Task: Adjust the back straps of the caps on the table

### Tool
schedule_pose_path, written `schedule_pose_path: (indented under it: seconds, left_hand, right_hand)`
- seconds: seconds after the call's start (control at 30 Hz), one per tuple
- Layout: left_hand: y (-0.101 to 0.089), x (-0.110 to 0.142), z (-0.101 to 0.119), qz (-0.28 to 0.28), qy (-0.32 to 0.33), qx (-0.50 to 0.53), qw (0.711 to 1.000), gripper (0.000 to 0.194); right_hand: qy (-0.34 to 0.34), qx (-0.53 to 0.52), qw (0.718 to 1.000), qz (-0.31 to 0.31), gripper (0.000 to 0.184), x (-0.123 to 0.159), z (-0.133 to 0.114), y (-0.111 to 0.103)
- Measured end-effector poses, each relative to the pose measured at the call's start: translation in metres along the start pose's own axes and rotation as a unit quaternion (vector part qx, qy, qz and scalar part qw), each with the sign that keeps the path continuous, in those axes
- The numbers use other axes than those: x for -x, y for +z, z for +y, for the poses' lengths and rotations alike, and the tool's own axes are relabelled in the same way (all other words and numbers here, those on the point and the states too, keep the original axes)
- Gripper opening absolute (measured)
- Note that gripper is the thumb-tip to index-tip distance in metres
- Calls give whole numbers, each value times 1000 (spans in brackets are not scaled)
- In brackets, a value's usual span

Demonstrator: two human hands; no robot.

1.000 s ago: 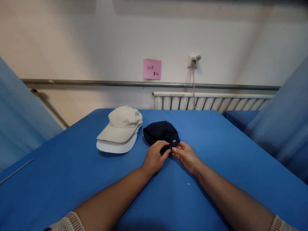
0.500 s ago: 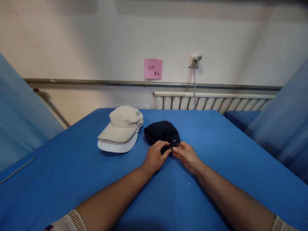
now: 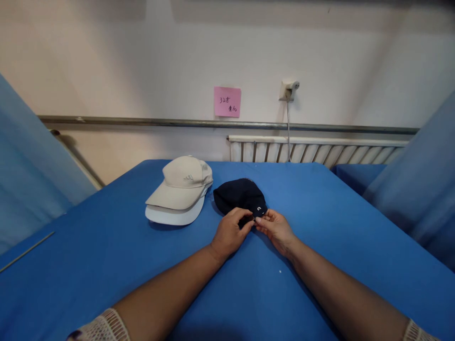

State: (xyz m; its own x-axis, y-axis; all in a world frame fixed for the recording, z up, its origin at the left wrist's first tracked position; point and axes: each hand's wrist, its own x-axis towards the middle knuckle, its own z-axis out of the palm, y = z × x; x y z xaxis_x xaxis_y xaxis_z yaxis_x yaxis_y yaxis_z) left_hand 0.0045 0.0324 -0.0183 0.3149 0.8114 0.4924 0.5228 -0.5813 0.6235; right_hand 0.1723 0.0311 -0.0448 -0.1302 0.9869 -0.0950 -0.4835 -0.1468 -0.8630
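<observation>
A dark navy cap (image 3: 239, 195) lies on the blue-covered table (image 3: 213, 293), its near edge between my two hands. My left hand (image 3: 232, 231) pinches that edge with thumb and fingers. Close beside it, my right hand (image 3: 276, 230) pinches the same edge, next to a small pale logo. What exactly sits between the fingertips is too small to make out. Left of the dark cap, a beige cap (image 3: 181, 182) is stacked on a white cap (image 3: 176, 215), both brims pointing to the left and toward me.
A thin stick (image 3: 26, 252) lies at the table's left edge. Blue curtains (image 3: 31, 166) hang on both sides. Behind the table are a radiator (image 3: 316, 150), a metal rail (image 3: 159, 122), a pink note (image 3: 227, 102) and a socket with a plug (image 3: 288, 90).
Both hands keep hold of the dark cap's edge with hardly any movement. The whole view has shifted very slightly.
</observation>
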Motion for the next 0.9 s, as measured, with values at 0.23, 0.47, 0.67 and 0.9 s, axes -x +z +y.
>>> schedule_pose_path:
  seconds: [0.23,0.47,0.67,0.9]
  left_hand:
    - [1,0,-1,-1,1,-1,1000,19]
    - [0,0,-1,-8,-3,0,1000,19]
    - [0,0,1,-7,-6,-3,1000,18]
    - [0,-1,0,-14,-1,-8,1000,18]
  right_hand:
    - [-1,-4,1000,2,37,-1,1,0]
    - [4,-3,1000,1,36,0,0,1]
    - [0,0,1000,7,36,2,-2,4]
    - [-2,-2,1000,15,37,2,-3,6]
